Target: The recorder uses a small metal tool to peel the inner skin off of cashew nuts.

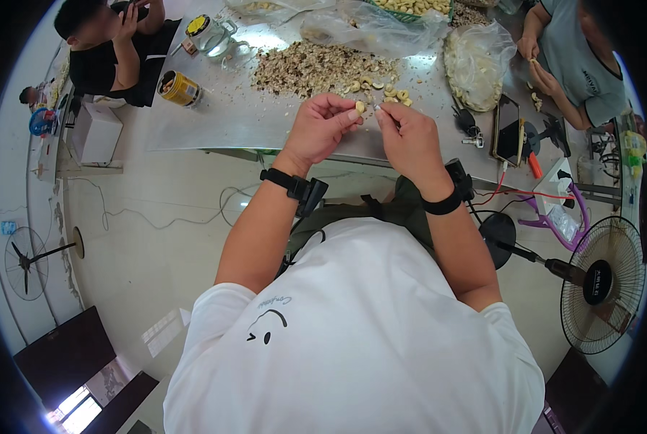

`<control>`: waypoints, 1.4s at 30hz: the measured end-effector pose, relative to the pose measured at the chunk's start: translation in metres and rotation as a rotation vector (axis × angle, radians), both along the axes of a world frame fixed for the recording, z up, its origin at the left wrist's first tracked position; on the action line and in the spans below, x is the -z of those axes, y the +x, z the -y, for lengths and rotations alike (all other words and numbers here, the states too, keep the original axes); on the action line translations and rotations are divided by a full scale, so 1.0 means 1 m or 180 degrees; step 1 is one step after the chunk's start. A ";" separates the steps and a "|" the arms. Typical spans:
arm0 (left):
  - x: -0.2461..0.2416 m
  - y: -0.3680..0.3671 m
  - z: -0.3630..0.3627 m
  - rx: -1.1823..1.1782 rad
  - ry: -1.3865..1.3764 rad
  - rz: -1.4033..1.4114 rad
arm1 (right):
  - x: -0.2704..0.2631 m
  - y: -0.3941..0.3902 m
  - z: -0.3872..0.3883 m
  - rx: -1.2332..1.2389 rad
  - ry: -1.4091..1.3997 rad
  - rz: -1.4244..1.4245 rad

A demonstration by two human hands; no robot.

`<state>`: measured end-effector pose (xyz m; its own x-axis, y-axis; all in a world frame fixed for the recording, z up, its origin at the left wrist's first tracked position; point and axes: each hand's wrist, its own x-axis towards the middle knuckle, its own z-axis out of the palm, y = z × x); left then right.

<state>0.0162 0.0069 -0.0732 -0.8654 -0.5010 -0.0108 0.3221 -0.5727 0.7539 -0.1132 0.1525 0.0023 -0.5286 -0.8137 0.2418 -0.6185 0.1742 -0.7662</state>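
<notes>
My left hand (pixel 323 127) pinches a pale cashew kernel (pixel 360 107) between thumb and fingertips, above the near edge of the metal table (pixel 237 127). Close by on the right, my right hand (pixel 410 138) grips a small, thin object (pixel 377 107) with a whitish tip; most of it is hidden in the fingers, so its kind is unclear. The two hands are slightly apart. Just beyond them lie several loose cashew kernels (pixel 396 95), beside a wide heap of brown and cream nut skins and fragments (pixel 312 70).
A plastic bag of cashews (pixel 472 70), keys (pixel 469 125) and a phone (pixel 507 130) on a red cable lie rightward. Leftward stand a glass jug (pixel 212 37) and a yellow can (pixel 179 89). Two people sit at the sides. A fan (pixel 600 285) stands behind at right.
</notes>
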 end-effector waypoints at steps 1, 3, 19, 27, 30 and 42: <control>-0.001 0.000 0.000 -0.0028 0.0050 -0.0003 | -0.003 0.001 -0.001 -0.0080 0.0047 0.0093; 0.002 0.000 0.001 -0.0002 0.0022 -0.0043 | -0.003 0.004 -0.003 -0.0130 0.0060 0.0135; -0.007 -0.001 -0.003 0.0014 0.0049 -0.0087 | 0.000 0.002 -0.008 0.0187 0.0169 0.0485; -0.006 -0.002 -0.005 -0.0205 -0.0087 -0.0088 | 0.005 0.008 -0.007 0.0005 0.0047 0.0460; -0.001 0.000 -0.003 -0.0194 -0.0157 -0.0136 | 0.006 0.010 -0.007 -0.0016 0.0115 0.0350; -0.007 -0.002 -0.008 -0.0402 -0.0112 -0.0124 | 0.003 0.014 -0.008 0.0120 0.0161 0.0429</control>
